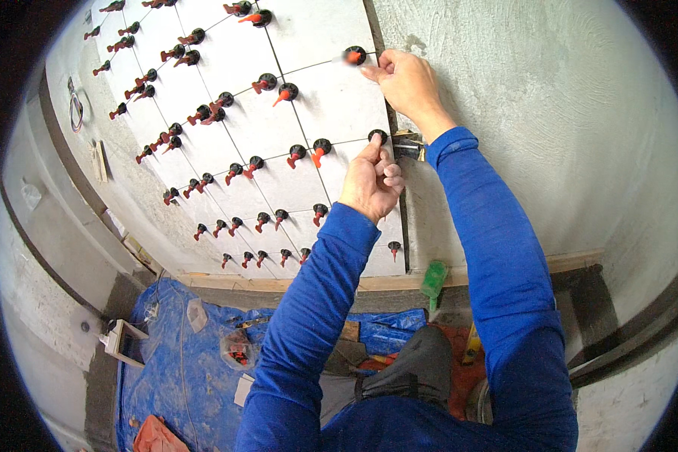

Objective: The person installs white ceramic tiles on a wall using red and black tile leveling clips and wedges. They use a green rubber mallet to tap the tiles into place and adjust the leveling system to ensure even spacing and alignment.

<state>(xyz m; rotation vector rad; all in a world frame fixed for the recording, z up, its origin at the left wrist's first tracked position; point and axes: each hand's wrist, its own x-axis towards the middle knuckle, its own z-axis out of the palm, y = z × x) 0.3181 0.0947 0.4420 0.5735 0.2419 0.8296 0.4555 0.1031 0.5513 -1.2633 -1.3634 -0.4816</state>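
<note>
Pale grey wall tiles (pixel 340 98) cover the wall ahead, with black and red tile levelers standing along their joints. My left hand (pixel 371 184) is closed on a tile leveler (pixel 377 136) at the tiles' right edge, its thumb over the black round base and the other fingers curled. Higher up, my right hand (pixel 408 83) is bent in a pinch beside another tile leveler (pixel 355 56), whose red handle is blurred. Whatever lies between those fingertips is hidden. Between my hands, a tile leveler (pixel 285 93) with an orange-red handle sits farther left.
Bare grey plaster (pixel 520 83) continues right of the tiles. A wooden batten (pixel 339 284) runs under them, with a green bottle-shaped object (pixel 434 280) near its right part. Below, a dusty blue tarp (pixel 173 361) bears a clear bag (pixel 237 350) and an orange-red cloth or bag (pixel 160 435).
</note>
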